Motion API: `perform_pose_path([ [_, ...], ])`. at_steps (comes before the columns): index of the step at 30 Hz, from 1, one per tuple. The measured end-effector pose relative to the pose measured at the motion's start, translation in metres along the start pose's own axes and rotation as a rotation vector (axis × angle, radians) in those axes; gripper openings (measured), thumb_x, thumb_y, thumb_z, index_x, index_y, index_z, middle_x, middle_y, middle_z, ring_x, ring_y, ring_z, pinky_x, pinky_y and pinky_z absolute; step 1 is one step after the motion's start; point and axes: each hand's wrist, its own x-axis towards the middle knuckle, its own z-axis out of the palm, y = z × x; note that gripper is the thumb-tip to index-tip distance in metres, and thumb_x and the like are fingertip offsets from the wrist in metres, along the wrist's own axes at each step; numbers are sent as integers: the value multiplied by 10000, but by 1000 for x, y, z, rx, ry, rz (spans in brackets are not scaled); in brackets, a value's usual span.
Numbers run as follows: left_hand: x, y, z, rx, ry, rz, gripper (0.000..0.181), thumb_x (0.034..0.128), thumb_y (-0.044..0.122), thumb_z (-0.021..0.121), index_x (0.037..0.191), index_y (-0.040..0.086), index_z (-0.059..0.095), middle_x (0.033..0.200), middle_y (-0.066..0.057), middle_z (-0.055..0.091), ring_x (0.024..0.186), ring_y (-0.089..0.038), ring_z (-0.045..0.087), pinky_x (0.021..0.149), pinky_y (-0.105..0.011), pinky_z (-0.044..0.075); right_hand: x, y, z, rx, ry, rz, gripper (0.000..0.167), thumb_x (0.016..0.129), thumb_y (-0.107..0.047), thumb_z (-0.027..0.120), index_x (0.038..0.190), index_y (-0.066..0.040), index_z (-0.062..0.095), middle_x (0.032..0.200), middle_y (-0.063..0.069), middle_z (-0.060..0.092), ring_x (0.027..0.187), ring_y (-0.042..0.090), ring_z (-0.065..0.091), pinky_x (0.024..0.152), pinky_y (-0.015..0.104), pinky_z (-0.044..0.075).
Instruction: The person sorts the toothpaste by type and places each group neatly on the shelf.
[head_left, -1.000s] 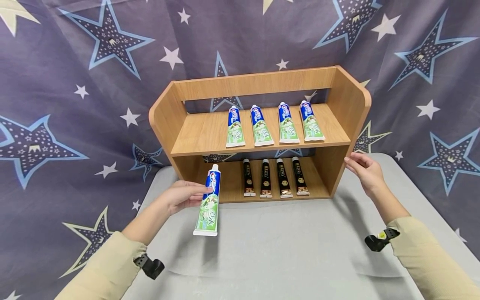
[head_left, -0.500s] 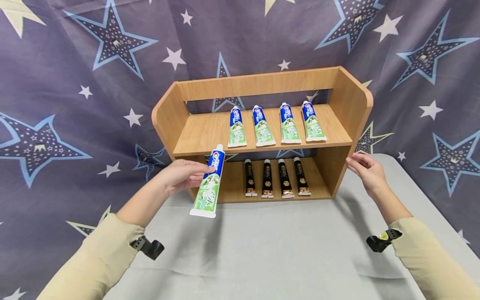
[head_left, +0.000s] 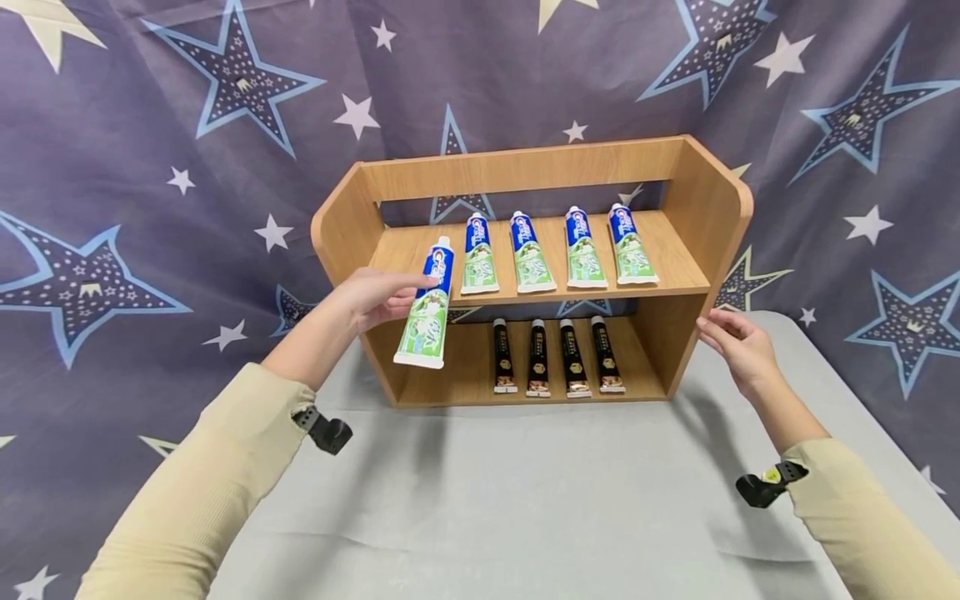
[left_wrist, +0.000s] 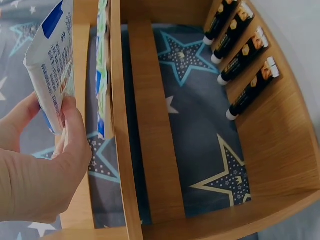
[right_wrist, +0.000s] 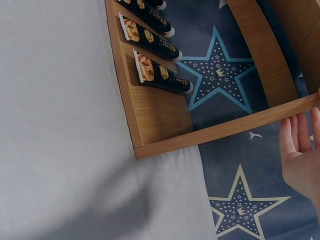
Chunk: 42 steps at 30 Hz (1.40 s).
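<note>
My left hand pinches a blue-and-green toothpaste tube between thumb and fingers. The tube is tilted, cap up and away, in front of the left part of the upper shelf. In the left wrist view the printed white back of the toothpaste tube shows above my fingers. My right hand holds the front edge of the right side panel of the wooden shelf unit. From the right wrist, straight fingers rest against the panel's outer face, with a bit of thumb at the frame edge.
Several matching blue-and-green tubes lie in a row on the upper shelf, caps to the back. Below, several black toothpaste tubes line the bottom board. The unit stands on a grey-covered table before a star-patterned curtain.
My left hand has raised the toothpaste tube from in front of the lower compartment to the upper shelf's front edge. The right hand has stayed at the side panel.
</note>
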Motion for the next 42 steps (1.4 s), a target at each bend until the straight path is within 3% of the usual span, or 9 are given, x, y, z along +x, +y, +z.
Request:
perform_pose_path([
  [10,33,26,0,-110,36,-60,670,878,242,696,1448,102,372,1024,-23,581,819,-84,607,690,-152,582,0,-2,0,5,10,22,255,867,131,583,855,-95,699,796,-28,661,766,50,688,746,157,606],
  [14,45,34,-1,-107,97,-83,695,870,256,703,1455,107,357,1110,-14,592,805,-66,574,589,-87,521,1,-2,0,-9,15,25,245,867,122,588,853,-98,695,794,-30,650,764,48,680,749,154,605],
  [21,63,44,0,-41,190,-55,664,861,291,714,1410,85,402,775,29,581,527,-11,506,410,-75,330,1,-2,-2,-5,23,15,245,864,127,588,851,-92,696,789,-27,653,757,49,676,745,159,607],
  [25,79,41,1,-52,255,-31,708,849,258,730,1429,86,362,1027,7,643,606,-22,532,491,-55,468,1,-2,0,-5,18,17,234,862,125,595,855,-87,695,793,-24,657,763,52,680,755,162,607],
  [28,89,34,1,-44,300,8,811,835,244,743,1468,73,265,1332,-56,568,652,-23,565,577,-64,542,0,-1,1,-11,18,20,242,864,128,590,851,-89,696,787,-24,653,761,53,678,757,162,606],
  [30,92,29,1,33,341,43,868,830,295,745,1478,52,221,1422,-89,484,685,-17,562,614,-51,535,0,0,1,-21,17,24,246,867,127,586,850,-94,694,790,-28,650,763,50,677,759,159,605],
  [36,84,22,3,350,481,248,586,845,385,722,1257,-6,578,1294,-147,556,988,-162,546,833,-225,517,1,0,4,-49,13,15,228,868,109,600,861,-101,687,806,-39,655,777,43,681,766,152,602],
  [39,81,22,4,436,478,367,433,870,322,704,1167,9,669,1247,-170,610,1110,-242,521,980,-349,492,2,-1,3,-50,20,12,231,867,109,601,854,-104,692,802,-40,654,770,40,678,760,151,602],
  [42,80,22,7,470,464,419,401,879,274,695,1167,-3,667,1236,-186,625,1132,-268,512,1034,-392,458,2,0,1,-55,28,16,236,868,105,602,850,-111,695,805,-47,651,770,34,672,760,147,601],
])
